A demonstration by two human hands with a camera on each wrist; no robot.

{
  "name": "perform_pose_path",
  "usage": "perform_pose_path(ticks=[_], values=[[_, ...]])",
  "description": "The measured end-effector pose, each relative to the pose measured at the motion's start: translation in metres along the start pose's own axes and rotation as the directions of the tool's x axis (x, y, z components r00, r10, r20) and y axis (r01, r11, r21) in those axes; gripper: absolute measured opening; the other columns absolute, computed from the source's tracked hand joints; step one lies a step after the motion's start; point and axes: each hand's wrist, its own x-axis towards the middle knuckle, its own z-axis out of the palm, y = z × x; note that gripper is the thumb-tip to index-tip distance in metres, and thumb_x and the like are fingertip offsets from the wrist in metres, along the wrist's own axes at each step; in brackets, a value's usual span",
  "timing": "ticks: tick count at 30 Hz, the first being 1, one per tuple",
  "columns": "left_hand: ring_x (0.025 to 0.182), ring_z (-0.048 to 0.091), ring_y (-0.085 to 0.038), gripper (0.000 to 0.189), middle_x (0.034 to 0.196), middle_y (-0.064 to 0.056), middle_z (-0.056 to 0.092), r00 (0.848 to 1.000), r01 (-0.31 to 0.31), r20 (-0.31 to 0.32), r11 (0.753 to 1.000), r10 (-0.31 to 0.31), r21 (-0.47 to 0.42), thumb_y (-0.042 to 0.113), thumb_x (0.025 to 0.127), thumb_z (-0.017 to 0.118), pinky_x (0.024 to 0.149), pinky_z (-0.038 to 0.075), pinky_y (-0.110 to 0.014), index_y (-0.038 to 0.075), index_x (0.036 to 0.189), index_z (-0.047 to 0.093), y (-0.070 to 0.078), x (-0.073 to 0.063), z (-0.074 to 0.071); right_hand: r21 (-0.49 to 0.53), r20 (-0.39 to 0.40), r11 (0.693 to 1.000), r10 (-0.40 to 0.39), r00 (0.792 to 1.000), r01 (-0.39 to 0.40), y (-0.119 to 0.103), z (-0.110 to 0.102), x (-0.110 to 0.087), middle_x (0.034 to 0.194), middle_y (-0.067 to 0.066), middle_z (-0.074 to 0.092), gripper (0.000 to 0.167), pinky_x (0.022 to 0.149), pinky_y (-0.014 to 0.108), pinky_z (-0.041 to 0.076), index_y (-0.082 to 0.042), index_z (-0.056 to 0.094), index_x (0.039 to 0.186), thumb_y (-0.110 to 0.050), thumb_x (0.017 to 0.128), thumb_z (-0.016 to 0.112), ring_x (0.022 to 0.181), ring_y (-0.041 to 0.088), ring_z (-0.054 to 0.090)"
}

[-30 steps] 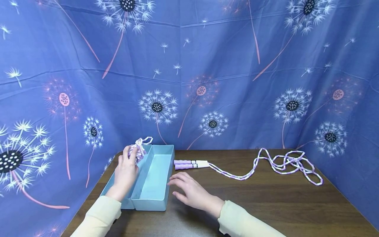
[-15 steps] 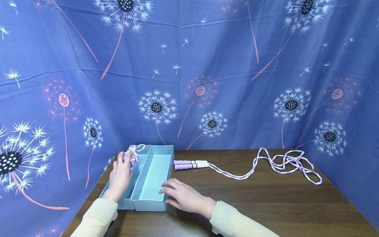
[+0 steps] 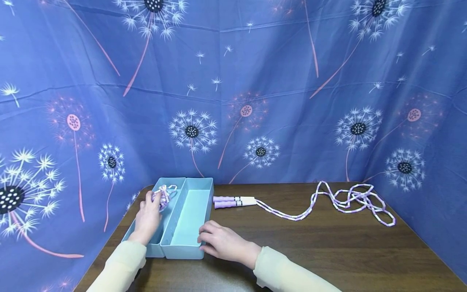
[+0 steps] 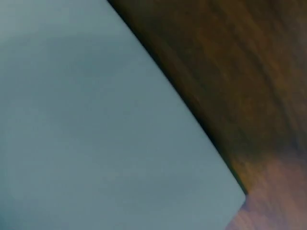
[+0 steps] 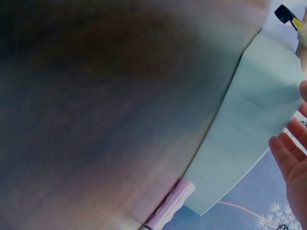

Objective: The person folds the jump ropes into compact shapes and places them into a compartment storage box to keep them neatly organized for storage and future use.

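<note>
In the head view, my left hand (image 3: 146, 219) reaches into the left of two pale blue bins (image 3: 175, 207). Its fingers hold a bundled purple-and-white beaded jump rope (image 3: 165, 197), whose loose loop sticks out to the right; the palm hides part of the bundle. My right hand (image 3: 226, 242) is at the front right corner of the right bin (image 3: 189, 219), fingers bent lightly over the rim and holding nothing. In the right wrist view, those fingers (image 5: 288, 151) show beside the bin's rim. Only bin wall (image 4: 110, 124) and wood appear in the left wrist view.
A second beaded jump rope (image 3: 284, 216) lies to the right of the bins, its two purple handles (image 3: 228, 202) close to the right bin's wall. The brown wooden table (image 3: 328, 251) meets a blue dandelion-print curtain (image 3: 299, 121) at the back and sides.
My left hand has lowered the bundled jump rope from above the left bin's far end down into that bin. The right hand has moved left onto the right bin's rim.
</note>
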Motion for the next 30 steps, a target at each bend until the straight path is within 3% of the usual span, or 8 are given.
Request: perform_pose_path(ticks=[6, 13, 20, 25, 30], values=[[0.095, 0.051, -0.054, 0.064, 0.131, -0.029, 0.035, 0.997, -0.011, 0.078, 1.0, 0.009, 0.016, -0.008, 0.071, 0.065, 0.061, 0.046, -0.059, 0.005, 0.13, 0.043, 0.001, 0.006, 0.005, -0.046, -0.027, 0.999, -0.017, 0.999, 0.016, -0.002, 0.001, 0.002, 0.102, -0.005, 0.057, 0.012, 0.085, 0.016, 0.046, -0.018, 0.062, 0.09, -0.029, 0.086, 0.067, 0.1, 0.01, 0.053], [0.095, 0.05, -0.055, 0.052, 0.127, -0.031, 0.037, 0.993, -0.042, 0.109, 0.998, 0.036, 0.05, -0.009, 0.078, 0.055, 0.059, 0.048, -0.058, 0.005, 0.127, 0.045, 0.0, 0.008, 0.012, -0.071, -0.02, 0.997, -0.032, 0.999, 0.031, -0.002, -0.001, 0.006, 0.1, -0.005, 0.058, 0.01, 0.084, 0.016, 0.046, -0.019, 0.062, 0.088, -0.028, 0.087, 0.067, 0.098, 0.01, 0.052], [0.093, 0.049, -0.055, 0.047, 0.127, -0.034, 0.036, 0.988, -0.034, 0.155, 0.997, 0.022, 0.072, -0.009, 0.082, 0.05, 0.06, 0.048, -0.058, 0.003, 0.127, 0.045, 0.001, 0.004, 0.011, -0.086, -0.011, 0.995, -0.045, 0.999, 0.043, -0.002, -0.001, 0.007, 0.099, -0.005, 0.057, 0.009, 0.084, 0.016, 0.046, -0.019, 0.062, 0.088, -0.027, 0.087, 0.067, 0.098, 0.009, 0.053], [0.093, 0.049, -0.054, 0.049, 0.128, -0.036, 0.035, 0.981, -0.038, 0.191, 0.996, 0.022, 0.078, -0.007, 0.081, 0.054, 0.059, 0.048, -0.057, 0.002, 0.128, 0.044, 0.002, 0.001, 0.01, -0.086, 0.048, 0.996, -0.033, 0.998, 0.037, -0.003, -0.005, 0.006, 0.104, -0.006, 0.057, 0.01, 0.087, 0.015, 0.046, -0.021, 0.063, 0.094, -0.027, 0.087, 0.066, 0.103, 0.008, 0.053], [0.097, 0.049, -0.056, 0.062, 0.129, -0.037, 0.034, 0.974, -0.039, 0.226, 0.994, 0.016, 0.099, 0.002, 0.076, 0.067, 0.06, 0.049, -0.058, 0.0, 0.132, 0.041, 0.001, 0.001, 0.01, -0.09, 0.103, 0.995, -0.023, 0.994, 0.032, -0.002, -0.011, 0.003, 0.111, -0.006, 0.058, 0.015, 0.088, 0.015, 0.046, -0.022, 0.064, 0.103, -0.026, 0.088, 0.065, 0.106, 0.007, 0.053]])
